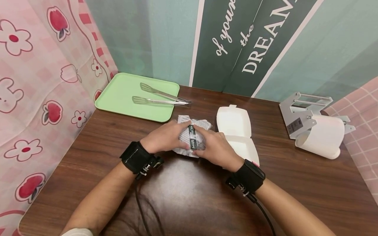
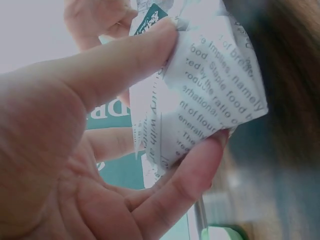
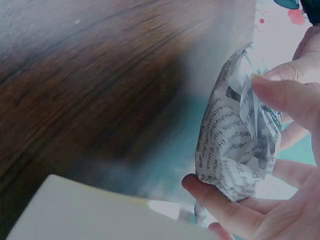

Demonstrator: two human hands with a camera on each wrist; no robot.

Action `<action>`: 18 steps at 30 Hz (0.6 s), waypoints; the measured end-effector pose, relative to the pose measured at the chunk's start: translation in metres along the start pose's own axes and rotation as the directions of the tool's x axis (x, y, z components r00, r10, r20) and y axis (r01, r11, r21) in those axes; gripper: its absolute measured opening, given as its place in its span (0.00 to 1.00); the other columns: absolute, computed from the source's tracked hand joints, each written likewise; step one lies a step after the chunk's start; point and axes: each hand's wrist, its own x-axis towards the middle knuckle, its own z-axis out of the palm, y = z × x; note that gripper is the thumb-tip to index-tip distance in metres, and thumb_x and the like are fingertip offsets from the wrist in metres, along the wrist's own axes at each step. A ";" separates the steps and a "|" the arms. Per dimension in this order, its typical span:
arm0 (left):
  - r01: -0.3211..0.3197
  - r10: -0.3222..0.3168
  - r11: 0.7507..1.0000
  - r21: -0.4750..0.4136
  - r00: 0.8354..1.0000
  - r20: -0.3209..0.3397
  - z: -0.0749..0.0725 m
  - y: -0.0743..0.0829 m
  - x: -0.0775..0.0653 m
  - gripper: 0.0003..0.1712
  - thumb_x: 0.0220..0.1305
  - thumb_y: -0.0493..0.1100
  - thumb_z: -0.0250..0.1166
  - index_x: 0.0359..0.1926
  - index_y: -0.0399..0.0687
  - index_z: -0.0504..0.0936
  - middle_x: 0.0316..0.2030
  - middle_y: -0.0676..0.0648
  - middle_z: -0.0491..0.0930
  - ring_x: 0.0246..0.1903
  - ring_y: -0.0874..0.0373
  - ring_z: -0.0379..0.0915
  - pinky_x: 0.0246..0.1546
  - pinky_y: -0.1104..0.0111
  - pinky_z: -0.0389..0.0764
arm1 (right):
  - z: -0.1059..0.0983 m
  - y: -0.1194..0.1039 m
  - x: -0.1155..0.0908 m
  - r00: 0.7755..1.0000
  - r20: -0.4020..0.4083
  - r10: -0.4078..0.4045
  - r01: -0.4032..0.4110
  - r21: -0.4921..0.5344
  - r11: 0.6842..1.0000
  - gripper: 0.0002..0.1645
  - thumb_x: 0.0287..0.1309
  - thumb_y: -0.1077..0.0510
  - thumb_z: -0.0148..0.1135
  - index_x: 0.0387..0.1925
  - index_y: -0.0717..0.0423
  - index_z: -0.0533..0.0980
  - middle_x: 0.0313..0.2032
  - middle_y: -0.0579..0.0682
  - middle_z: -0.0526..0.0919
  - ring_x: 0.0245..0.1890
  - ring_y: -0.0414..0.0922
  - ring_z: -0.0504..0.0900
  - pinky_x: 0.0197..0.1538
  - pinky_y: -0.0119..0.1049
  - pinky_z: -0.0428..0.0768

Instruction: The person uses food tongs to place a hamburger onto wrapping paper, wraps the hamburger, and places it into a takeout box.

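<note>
Between my two hands is a bundle wrapped in printed newsprint-style paper (image 1: 184, 133), with a dark green label strip (image 1: 193, 139) running across its top. The left hand (image 1: 162, 137) grips one side; in the left wrist view its thumb presses near the green strip and its fingers curl under the folded paper (image 2: 215, 85). On the other side the right hand (image 1: 218, 149) holds on with thumb above and fingers below, beside crumpled paper folds (image 3: 232, 145). Whatever lies inside the wrapping is hidden.
An opened white clamshell box (image 1: 234, 121) stands just right of the right hand. Behind the left hand lies a green tray (image 1: 118, 100) with metal tongs (image 1: 165, 102) across its edge. At the far right is a metal holder (image 1: 295, 121) with a white roll (image 1: 322, 136).
</note>
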 end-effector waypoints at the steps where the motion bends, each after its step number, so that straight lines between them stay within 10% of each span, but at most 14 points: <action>1: -0.001 0.001 1.000 -0.007 1.000 -0.003 -0.001 0.001 0.000 0.52 0.59 0.57 0.75 0.78 0.47 0.61 0.54 0.39 0.79 0.50 0.50 0.73 0.46 0.62 0.78 | -0.001 0.000 -0.001 1.000 -0.010 0.006 -0.006 0.006 1.000 0.53 0.48 0.48 0.81 0.74 0.53 0.66 0.51 0.56 0.85 0.45 0.49 0.83 0.48 0.47 0.71; 18: -0.146 0.126 0.984 -0.107 0.977 -0.171 0.008 0.019 0.003 0.47 0.58 0.56 0.75 0.75 0.51 0.66 0.52 0.42 0.81 0.48 0.53 0.74 0.46 0.64 0.77 | -0.026 0.009 -0.030 0.989 -0.134 0.057 -0.051 0.048 0.998 0.49 0.49 0.50 0.80 0.71 0.55 0.69 0.49 0.55 0.87 0.40 0.48 0.82 0.41 0.43 0.64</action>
